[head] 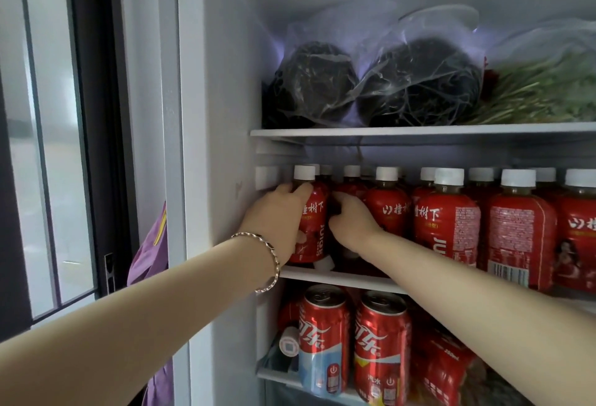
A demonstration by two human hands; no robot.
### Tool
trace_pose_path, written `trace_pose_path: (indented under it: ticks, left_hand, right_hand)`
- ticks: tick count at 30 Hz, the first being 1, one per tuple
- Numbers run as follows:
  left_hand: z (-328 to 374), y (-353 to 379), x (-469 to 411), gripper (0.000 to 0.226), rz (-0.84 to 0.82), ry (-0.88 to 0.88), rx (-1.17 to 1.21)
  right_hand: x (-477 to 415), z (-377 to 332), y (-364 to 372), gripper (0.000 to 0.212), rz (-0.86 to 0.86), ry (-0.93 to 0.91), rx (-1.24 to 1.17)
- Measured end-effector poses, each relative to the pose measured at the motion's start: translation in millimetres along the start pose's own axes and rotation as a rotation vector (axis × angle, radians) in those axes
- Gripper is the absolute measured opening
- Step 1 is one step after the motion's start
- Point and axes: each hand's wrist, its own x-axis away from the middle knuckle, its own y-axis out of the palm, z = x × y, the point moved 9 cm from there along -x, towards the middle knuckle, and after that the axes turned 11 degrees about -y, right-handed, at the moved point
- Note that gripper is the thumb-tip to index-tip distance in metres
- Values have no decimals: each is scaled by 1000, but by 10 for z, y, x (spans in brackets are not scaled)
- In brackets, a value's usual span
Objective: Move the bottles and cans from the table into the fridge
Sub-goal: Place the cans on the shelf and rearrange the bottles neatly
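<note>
Fridge [225,115] interior, white and lit, fills the view; to its left are a dark-framed glass door [48,147] and a purple garment [151,244].

Both bare forearms reach up and forward to the left end of the middle shelf [338,278]. The left hand [274,218], with a bracelet [274,260] at the wrist, has its grip closed round the leftmost juice bottle [314,222], fingers curled over the shoulder just under the cap. The right hand [353,222] pushes into the dark gap just right of that bottle, fingers curled inward. Whether its grip has hold of anything I cannot tell, as the fingertips are hidden.

The held bottle stands upright on the middle shelf against the fridge's left wall, long axis vertical, white cap up, red label facing out. A row of matching bottles [448,222] crowds the shelf to the right, all upright and touching. Low in the gap, a white cap [324,264] sits at the shelf's front edge; its bottle is hidden.

On the top shelf [387,131] lie two clear bags of dark greens [316,83] and a bag of green stalks [541,96]. Below, two cola cans [324,341] stand upright side by side, with a red-labelled bottle [445,370] lying on its side to their right.
</note>
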Motion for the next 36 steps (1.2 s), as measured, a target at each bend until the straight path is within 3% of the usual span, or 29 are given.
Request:
trace_pose_path:
  ticks: [7, 12, 14, 17, 22, 27, 31, 36]
  left_hand:
    - [-10, 84, 55, 91, 0, 17, 20]
    - [-18, 9, 104, 83, 36, 6, 179]
    - [-9, -3, 111, 81, 55, 14, 152]
    - [5, 4, 103, 80, 74, 23, 98]
    - [-14, 19, 90, 81, 85, 26, 56]
    - [-14, 17, 92, 81, 113, 37, 60]
    - [-11, 23, 101, 82, 117, 43, 57]
    - [-3, 8, 112, 81, 114, 40, 56]
  right_hand:
    - [-71, -59, 14, 41, -5, -129, 141]
    - [-245, -225, -282, 33, 244, -143, 277]
    - [-368, -333, -286, 41, 110, -207, 621]
    - [-475, -218, -175, 65, -229, -189, 1079]
    - [-486, -178, -114, 85, -384, -111, 1110]
    - [-553, -260, -290, 56, -310, -62, 1078]
    - [-501, -223, -332, 63, -315, 26, 865]
    - [-380, -335, -341, 63, -333, -132, 856]
